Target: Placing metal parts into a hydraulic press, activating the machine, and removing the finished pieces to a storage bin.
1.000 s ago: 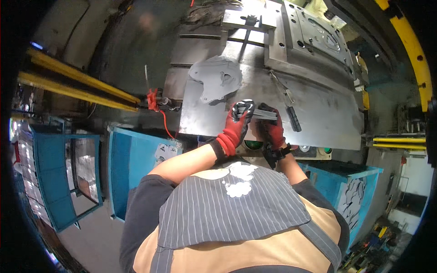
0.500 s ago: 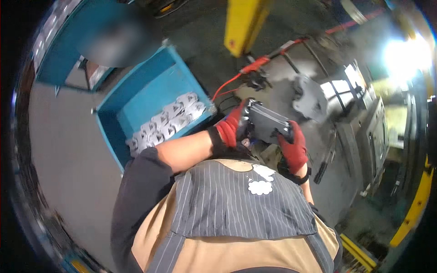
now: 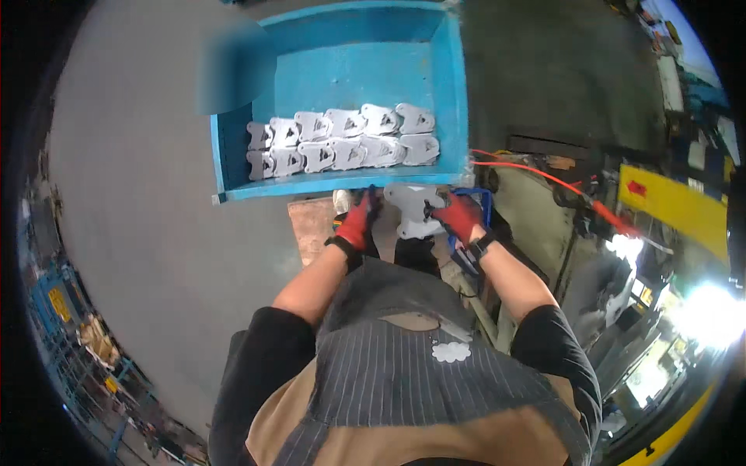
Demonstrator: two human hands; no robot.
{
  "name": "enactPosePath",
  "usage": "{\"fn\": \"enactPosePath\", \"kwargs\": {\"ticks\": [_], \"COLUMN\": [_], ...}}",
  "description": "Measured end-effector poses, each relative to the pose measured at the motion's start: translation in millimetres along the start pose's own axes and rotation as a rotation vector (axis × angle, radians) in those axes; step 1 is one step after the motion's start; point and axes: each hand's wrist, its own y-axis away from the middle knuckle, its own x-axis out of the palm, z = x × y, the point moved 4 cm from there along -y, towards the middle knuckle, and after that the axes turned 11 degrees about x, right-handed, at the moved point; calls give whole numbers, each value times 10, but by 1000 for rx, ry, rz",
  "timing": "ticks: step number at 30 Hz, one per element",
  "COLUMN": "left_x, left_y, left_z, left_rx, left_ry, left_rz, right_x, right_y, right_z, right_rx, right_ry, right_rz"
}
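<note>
A grey, irregular flat metal plate (image 3: 416, 208) with rounded lobes is held in front of my body, at the near edge of a blue bin (image 3: 334, 189). My right hand (image 3: 460, 216), in a red glove with dark fingertips, is closed on its right side. At its left, my left hand (image 3: 357, 223) in a matching glove has its fingers stretched forward, apart from the plate and close to the bin's wall. Inside the bin, similar grey metal plates (image 3: 346, 154) lie overlapping in two rows along the near side.
A reddish-brown board (image 3: 309, 227) lies on the floor below the bin. Right of the bin runs an orange-red hose (image 3: 536, 171). Further right stand a yellow beam (image 3: 674, 208) and machinery under a bright light (image 3: 711, 317). Grey floor (image 3: 140, 194) stretches to the left.
My view has turned left, and the bin is now straight ahead. The plates, earlier gripped as a stack between both hands, have come to the bin's near edge; my left hand has let go.
</note>
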Motion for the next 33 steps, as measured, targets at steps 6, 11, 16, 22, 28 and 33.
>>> {"fn": "enactPosePath", "kwargs": {"ticks": [6,11,16,22,28,33], "left_x": [-2040,-3189,-4451,-4443,-4416,-4283], "left_y": [148,741,1269,1418,1077,980], "left_z": [-608,-732,29,449,471,477], "left_rx": [290,74,59,-281,7,-31], "left_ry": [-507,-838,-794,-834,-568,-659], "left_rz": [-455,-638,-700,-746,-711,-634], "right_x": [599,896,1377,1836,1706,1544], "right_y": [-2017,-3188,-4124,-5046,-5475,-5099], "right_z": [-178,172,216,-393,-950,-645], "right_rx": [-82,-95,-42,0,94,247], "right_ry": [-286,-26,41,66,532,689], "right_rz": [87,-89,-72,22,53,-32]}}
